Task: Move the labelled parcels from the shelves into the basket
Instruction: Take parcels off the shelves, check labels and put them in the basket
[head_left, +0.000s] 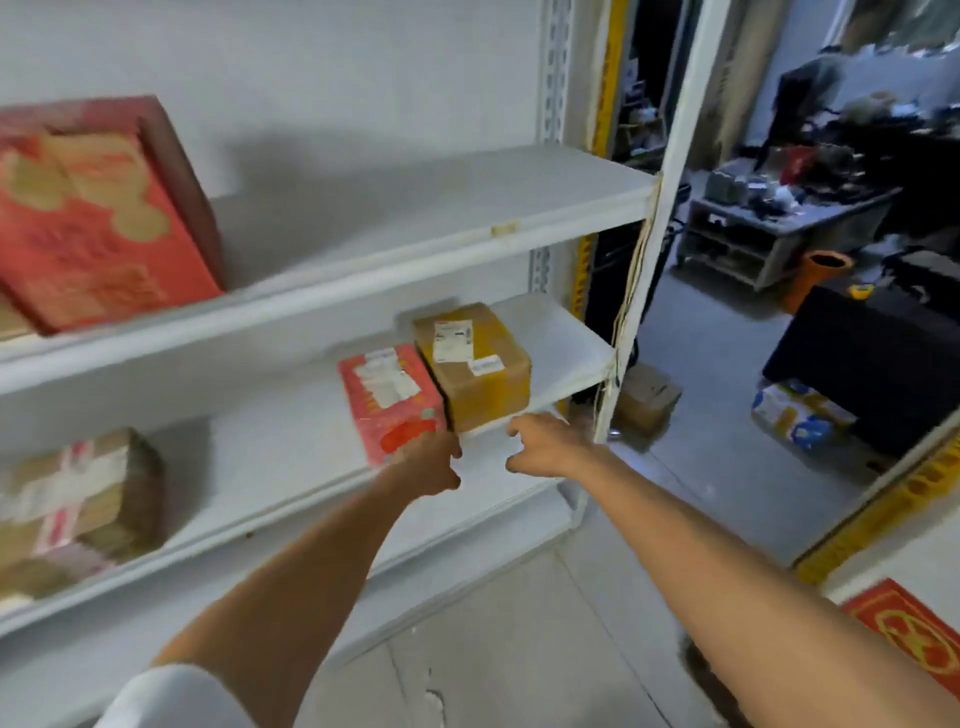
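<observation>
**Almost at the parcels: two hands reach the middle shelf**

Both arms stretch toward the right end of the middle shelf (280, 447), where a red parcel (389, 397) and a brown cardboard parcel (478, 374) sit side by side and touching, close to the front edge. Each box lies flat with its white label on top. Each has its long axis running from the near edge toward the back wall, so a short end faces the person.

The left hand (431, 465) is at the red parcel's near end. Motion blur hides whether its grip has closed on the box. The right hand (543, 446) hangs just in front of the brown parcel with a wide grip, thumb and fingers spread and holding nothing.

The spacing suggests one hand per box, each aimed at the short end, probably to draw the box off the shelf.

A large red box (93, 218) leans on the upper shelf at far left, and a taped parcel (72, 499) waits at the left of the middle shelf. No basket is in view.
</observation>
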